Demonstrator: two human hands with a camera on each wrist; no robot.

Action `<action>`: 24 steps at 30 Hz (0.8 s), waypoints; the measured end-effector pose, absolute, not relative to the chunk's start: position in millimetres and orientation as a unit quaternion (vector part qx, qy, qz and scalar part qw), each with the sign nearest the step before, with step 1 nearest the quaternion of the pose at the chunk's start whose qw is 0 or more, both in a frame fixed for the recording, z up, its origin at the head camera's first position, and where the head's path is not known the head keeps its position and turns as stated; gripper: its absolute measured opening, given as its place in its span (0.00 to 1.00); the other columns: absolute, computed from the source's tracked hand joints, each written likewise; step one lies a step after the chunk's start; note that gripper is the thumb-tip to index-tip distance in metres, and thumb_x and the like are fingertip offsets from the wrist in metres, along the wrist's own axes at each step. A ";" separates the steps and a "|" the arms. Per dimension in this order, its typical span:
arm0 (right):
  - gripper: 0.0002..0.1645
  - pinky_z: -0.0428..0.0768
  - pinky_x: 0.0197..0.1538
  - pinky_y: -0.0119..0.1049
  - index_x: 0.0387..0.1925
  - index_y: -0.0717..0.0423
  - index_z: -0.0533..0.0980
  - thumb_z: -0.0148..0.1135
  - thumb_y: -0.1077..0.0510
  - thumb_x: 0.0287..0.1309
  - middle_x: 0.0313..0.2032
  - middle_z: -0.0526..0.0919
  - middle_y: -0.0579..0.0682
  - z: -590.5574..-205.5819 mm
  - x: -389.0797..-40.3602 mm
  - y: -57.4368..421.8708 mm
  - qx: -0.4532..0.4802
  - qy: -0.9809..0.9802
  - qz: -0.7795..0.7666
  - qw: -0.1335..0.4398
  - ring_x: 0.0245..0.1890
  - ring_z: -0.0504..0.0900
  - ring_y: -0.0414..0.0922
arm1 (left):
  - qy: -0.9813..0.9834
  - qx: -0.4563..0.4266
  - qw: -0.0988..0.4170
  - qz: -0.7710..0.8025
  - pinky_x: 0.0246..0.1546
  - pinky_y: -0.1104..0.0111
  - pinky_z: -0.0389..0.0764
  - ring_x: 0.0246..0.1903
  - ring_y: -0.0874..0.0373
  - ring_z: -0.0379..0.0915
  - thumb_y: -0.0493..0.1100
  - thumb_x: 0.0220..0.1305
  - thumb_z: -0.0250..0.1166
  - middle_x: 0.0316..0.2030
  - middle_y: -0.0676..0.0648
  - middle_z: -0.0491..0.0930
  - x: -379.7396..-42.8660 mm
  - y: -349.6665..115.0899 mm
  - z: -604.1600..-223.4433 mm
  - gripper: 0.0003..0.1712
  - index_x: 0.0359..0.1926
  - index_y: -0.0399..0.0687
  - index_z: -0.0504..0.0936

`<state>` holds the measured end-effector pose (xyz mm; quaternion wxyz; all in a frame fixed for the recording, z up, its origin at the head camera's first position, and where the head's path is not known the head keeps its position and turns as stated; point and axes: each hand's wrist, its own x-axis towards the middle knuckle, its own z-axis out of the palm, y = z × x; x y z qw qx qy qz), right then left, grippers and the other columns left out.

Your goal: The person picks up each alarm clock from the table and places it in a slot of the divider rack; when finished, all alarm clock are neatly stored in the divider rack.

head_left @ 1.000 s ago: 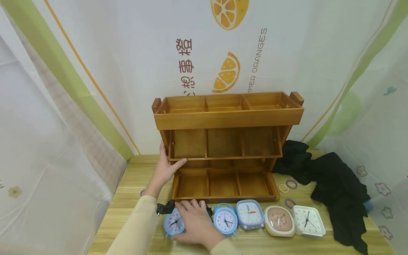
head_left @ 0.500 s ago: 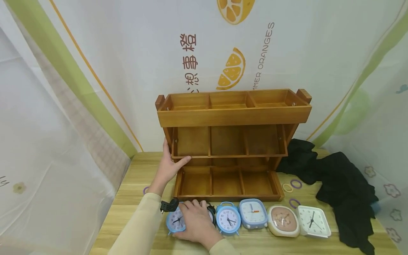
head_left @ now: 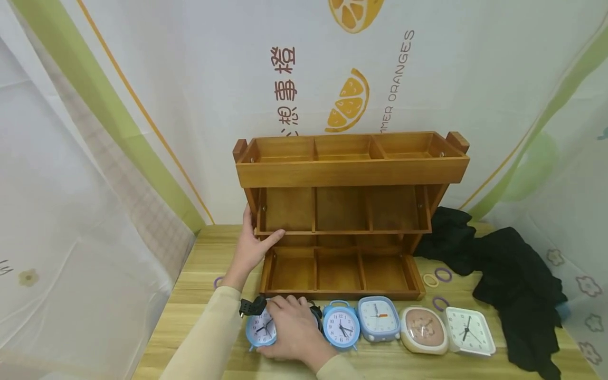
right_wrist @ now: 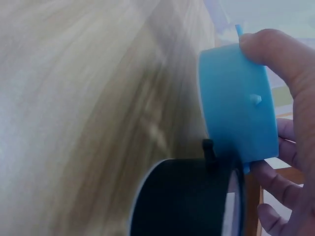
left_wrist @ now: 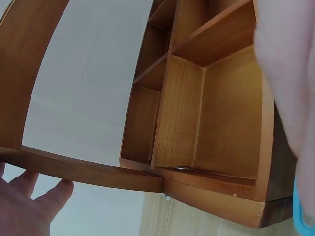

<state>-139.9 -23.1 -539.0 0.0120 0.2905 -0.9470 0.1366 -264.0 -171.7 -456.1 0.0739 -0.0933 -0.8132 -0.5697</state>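
Note:
My left hand [head_left: 250,248] grips the left side of a tiered wooden box [head_left: 349,173] with divided trays, its thumb in front. In the left wrist view the fingers [left_wrist: 56,194] lie against a curved wooden bar of the box. A light-blue round alarm clock [head_left: 258,328] stands before the box at the left. My right hand [head_left: 294,330] holds it, thumb [right_wrist: 270,44] on one edge and fingers at the opposite edge. Beside it is a black alarm clock [right_wrist: 182,201], mostly hidden by the right hand in the head view.
To the right, a second blue round clock [head_left: 341,327], a blue square clock [head_left: 379,319], a cream-and-pink clock [head_left: 424,330] and a white square clock [head_left: 469,331] line the front. Rubbery-looking rings [head_left: 430,281] and crumpled black cloth [head_left: 515,285] lie further right. Curtains surround the wooden table [head_left: 199,274].
The head view has shifted slightly, moving the scene a little rightward in it. The blue clock under my right hand sits slightly further left relative to the box. My left hand keeps its hold.

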 end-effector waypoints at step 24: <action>0.55 0.79 0.56 0.57 0.72 0.38 0.73 0.81 0.29 0.42 0.64 0.77 0.38 -508.4 -158.8 5.7 0.282 -0.931 0.228 0.031 0.55 0.76 0.44 | -0.831 -0.091 0.078 -0.543 0.75 0.44 0.58 0.81 0.46 0.45 0.60 0.63 0.76 0.83 0.50 0.43 -263.6 -175.5 -455.9 0.68 0.84 0.73 0.32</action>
